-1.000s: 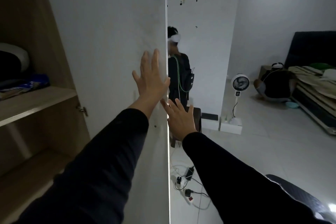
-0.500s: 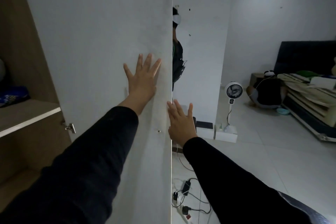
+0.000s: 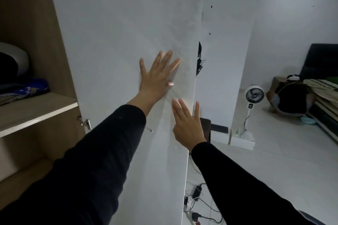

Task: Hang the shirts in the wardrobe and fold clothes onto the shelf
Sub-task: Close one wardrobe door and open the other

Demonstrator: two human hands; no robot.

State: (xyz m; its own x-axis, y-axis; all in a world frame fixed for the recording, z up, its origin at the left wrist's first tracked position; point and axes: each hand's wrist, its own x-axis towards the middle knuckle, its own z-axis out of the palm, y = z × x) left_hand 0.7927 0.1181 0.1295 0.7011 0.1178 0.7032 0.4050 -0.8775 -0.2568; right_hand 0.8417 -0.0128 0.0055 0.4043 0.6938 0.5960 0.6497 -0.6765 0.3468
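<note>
Head view: a white wardrobe door [image 3: 118, 42] stands partly open and fills the middle of the picture, its inner face toward the camera.
Left hand: the left hand [image 3: 155, 76] lies flat on the door's inner face, fingers straight and spread, holding nothing; a black sleeve covers the arm.
Right hand: the right hand [image 3: 188, 124] sits lower, at the door's free edge, fingers straight and pointing up, palm toward the door. Whether the palm presses the face or only the edge cannot be told. It holds nothing.
Wardrobe: the wooden interior shows at the left, with a light wooden shelf [image 3: 36, 111] about mid-height and a metal hinge [image 3: 86, 124] just below the shelf's front corner.
Clothes: a folded blue patterned cloth [image 3: 23, 91] lies on the shelf at the far left; above it sits a rounded white and dark object [image 3: 12, 60], too dim to name.
Shirts: no hanging shirts can be made out in the visible part of the wardrobe.
Room at right: a small white standing fan [image 3: 254, 95] stands on the pale tiled floor [image 3: 274, 160] by the wall, and a bed [image 3: 325, 97] with bedding runs along the far right.
Floor near the door: a power strip with dark cables [image 3: 195, 206] lies just past the door's lower edge.
</note>
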